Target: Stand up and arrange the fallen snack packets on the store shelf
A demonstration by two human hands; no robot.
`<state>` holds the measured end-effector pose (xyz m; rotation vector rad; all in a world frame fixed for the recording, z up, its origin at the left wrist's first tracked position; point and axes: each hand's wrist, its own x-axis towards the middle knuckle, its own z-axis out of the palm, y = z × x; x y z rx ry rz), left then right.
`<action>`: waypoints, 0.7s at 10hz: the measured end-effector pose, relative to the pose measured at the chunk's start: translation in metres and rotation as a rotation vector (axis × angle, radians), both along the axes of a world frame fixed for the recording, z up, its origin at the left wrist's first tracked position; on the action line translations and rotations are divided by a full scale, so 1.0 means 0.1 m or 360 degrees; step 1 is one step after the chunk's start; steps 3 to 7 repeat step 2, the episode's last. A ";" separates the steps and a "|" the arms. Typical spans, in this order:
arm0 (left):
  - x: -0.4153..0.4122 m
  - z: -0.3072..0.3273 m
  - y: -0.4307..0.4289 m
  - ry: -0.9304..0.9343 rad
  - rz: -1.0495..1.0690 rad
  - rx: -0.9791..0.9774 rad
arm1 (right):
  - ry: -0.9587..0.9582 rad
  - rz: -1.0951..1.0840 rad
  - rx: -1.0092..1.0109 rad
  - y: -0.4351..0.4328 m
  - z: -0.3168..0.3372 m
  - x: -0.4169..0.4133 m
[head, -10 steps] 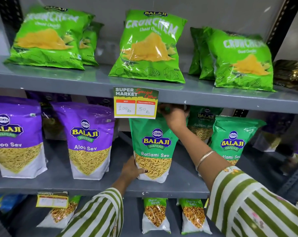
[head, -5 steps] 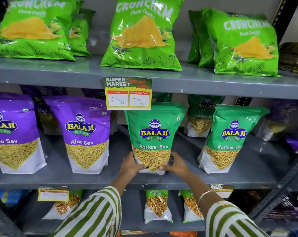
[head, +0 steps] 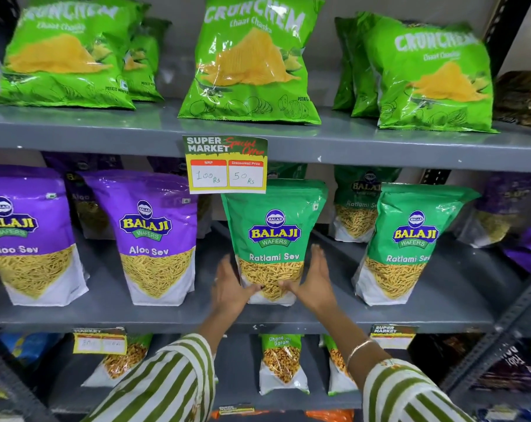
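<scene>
Packet of Ratlami Sev (head: pixel 273 239) stands upright on the middle shelf (head: pixel 425 315), its base cupped between my left hand (head: pixel 230 287) and right hand (head: pixel 316 284), palms open and pressing its sides. I should square its bottom flat, line it with the packet on the right (head: pixel 407 242), then ease off gently.
</scene>
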<state>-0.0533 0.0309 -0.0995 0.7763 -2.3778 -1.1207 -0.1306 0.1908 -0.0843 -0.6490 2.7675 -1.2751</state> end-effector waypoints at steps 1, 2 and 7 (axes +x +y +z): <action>0.11 0.11 -0.04 0.0319 0.0312 -0.0545 | 0.0750 -0.0221 0.0053 -0.07 0.27 0.16; 0.35 0.41 -0.11 0.0863 0.0371 -0.1044 | 0.1407 -0.0200 -0.0235 -0.17 0.76 0.39; 0.35 0.41 -0.11 0.0863 0.0371 -0.1044 | 0.1407 -0.0200 -0.0235 -0.17 0.76 0.39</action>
